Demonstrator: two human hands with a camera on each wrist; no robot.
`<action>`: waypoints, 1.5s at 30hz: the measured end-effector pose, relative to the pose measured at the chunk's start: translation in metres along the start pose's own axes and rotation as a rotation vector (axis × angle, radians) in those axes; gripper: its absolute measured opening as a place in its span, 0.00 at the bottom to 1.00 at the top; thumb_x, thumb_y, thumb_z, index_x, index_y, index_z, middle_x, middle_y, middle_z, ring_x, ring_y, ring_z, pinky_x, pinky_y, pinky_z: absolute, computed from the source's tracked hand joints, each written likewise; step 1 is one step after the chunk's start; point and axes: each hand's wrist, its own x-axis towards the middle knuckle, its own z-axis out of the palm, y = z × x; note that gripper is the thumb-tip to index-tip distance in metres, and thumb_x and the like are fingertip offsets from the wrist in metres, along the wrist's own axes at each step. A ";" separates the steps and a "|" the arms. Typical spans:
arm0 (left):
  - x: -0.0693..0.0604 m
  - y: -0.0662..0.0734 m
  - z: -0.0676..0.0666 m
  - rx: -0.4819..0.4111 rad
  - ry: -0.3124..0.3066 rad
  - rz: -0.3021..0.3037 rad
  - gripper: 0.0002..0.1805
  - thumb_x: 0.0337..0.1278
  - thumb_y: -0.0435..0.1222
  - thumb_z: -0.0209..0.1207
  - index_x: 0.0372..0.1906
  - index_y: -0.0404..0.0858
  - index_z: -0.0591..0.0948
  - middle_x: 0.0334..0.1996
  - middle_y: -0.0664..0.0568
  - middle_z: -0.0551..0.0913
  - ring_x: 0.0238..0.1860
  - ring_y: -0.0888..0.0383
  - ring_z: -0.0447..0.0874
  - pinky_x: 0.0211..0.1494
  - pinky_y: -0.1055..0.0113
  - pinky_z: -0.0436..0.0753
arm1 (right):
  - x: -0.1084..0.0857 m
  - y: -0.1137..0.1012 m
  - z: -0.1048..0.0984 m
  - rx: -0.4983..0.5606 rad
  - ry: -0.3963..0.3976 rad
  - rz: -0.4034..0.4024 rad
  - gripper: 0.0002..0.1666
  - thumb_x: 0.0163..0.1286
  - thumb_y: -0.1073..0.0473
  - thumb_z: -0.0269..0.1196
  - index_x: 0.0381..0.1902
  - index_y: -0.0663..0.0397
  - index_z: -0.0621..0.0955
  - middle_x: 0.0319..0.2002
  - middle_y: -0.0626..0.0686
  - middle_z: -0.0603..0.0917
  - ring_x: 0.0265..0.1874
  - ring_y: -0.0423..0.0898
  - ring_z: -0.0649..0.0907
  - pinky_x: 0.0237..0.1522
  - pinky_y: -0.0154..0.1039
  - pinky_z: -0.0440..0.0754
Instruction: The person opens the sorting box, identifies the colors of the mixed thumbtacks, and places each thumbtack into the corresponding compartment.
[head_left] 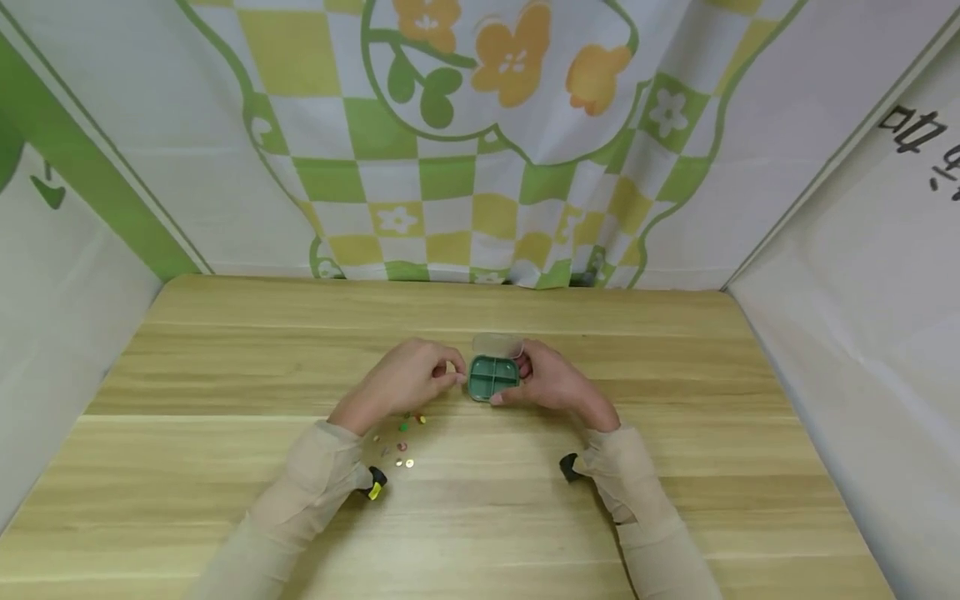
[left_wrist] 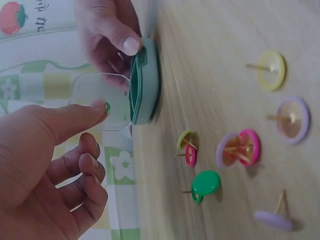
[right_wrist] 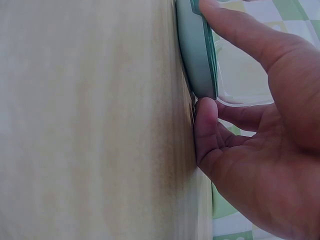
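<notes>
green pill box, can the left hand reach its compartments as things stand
Likely yes: the green pill box has its clear lid open, the left hand is beside it, and the right hand grips the opposite side, leaving the compartments uncovered.

On the table (head_left: 487, 517), loose pushpins (left_wrist: 206, 182) lie left of and before the box (head_left: 492, 377).

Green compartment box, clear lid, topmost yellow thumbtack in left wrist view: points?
Green compartment box (left_wrist: 150, 82), left wrist view: outer wall.
Clear lid (head_left: 493, 344), head view: middle of panel.
Topmost yellow thumbtack (left_wrist: 276, 77), left wrist view: underside of head.
</notes>
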 end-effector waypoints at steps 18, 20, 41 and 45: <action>0.026 0.003 0.003 0.091 -0.020 0.027 0.03 0.72 0.41 0.64 0.41 0.48 0.87 0.20 0.60 0.75 0.22 0.64 0.69 0.27 0.69 0.67 | 0.002 0.000 -0.003 -0.003 -0.001 -0.002 0.35 0.56 0.52 0.82 0.54 0.60 0.78 0.41 0.54 0.81 0.36 0.45 0.78 0.40 0.37 0.78; 0.027 0.004 0.006 0.112 -0.016 0.024 0.03 0.72 0.41 0.64 0.41 0.48 0.87 0.21 0.60 0.78 0.22 0.64 0.70 0.27 0.69 0.69 | 0.003 0.001 -0.004 -0.010 0.001 -0.001 0.34 0.56 0.52 0.83 0.53 0.60 0.78 0.40 0.54 0.81 0.36 0.45 0.78 0.39 0.37 0.78; 0.034 0.010 0.015 0.149 -0.018 -0.064 0.05 0.73 0.42 0.64 0.45 0.46 0.87 0.27 0.57 0.84 0.24 0.62 0.75 0.26 0.68 0.71 | 0.005 0.005 0.001 0.025 -0.001 -0.005 0.33 0.55 0.53 0.83 0.51 0.59 0.78 0.40 0.54 0.82 0.36 0.45 0.80 0.40 0.38 0.80; 0.034 0.010 0.015 0.137 -0.014 -0.058 0.06 0.73 0.41 0.64 0.46 0.46 0.87 0.28 0.56 0.85 0.25 0.62 0.75 0.26 0.68 0.71 | 0.005 0.004 0.001 0.028 -0.003 -0.008 0.32 0.55 0.54 0.83 0.50 0.59 0.78 0.40 0.54 0.82 0.35 0.44 0.79 0.40 0.37 0.80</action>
